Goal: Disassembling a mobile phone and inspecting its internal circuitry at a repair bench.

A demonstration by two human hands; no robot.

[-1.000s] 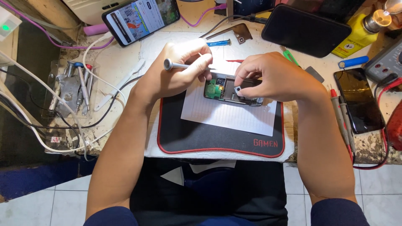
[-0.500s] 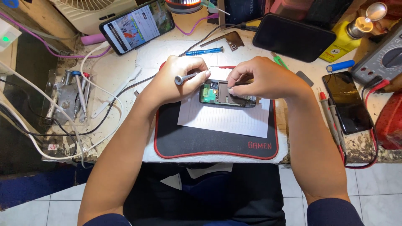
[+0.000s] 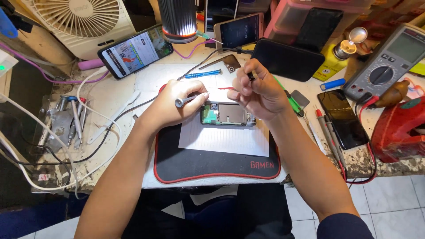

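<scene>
While the opened phone (image 3: 228, 114) lies flat on a sheet of paper (image 3: 221, 139) over the black mat (image 3: 186, 161), both hands work just above it. The left hand (image 3: 170, 106) is closed around a metal screwdriver (image 3: 188, 100), its round cap sticking out toward the person and its tip hidden near the phone's left end, beside the green board. The right hand (image 3: 259, 90) is raised a little above the phone's right end, fingers pinched on a small dark part (image 3: 251, 76) that is too small to make out.

Around the mat, the bench is crowded. A blue screwdriver (image 3: 202, 74) lies behind the paper, and a lit phone (image 3: 135, 51) leans near the fan (image 3: 82, 22) at the far left. A dark tablet (image 3: 287, 59) sits behind the right hand, with a yellow bottle (image 3: 334, 62) beside it. At the far right stand a multimeter (image 3: 387, 62) and another dark phone (image 3: 343, 117), well apart from the hands. White cables (image 3: 88, 132) trail off the left side.
</scene>
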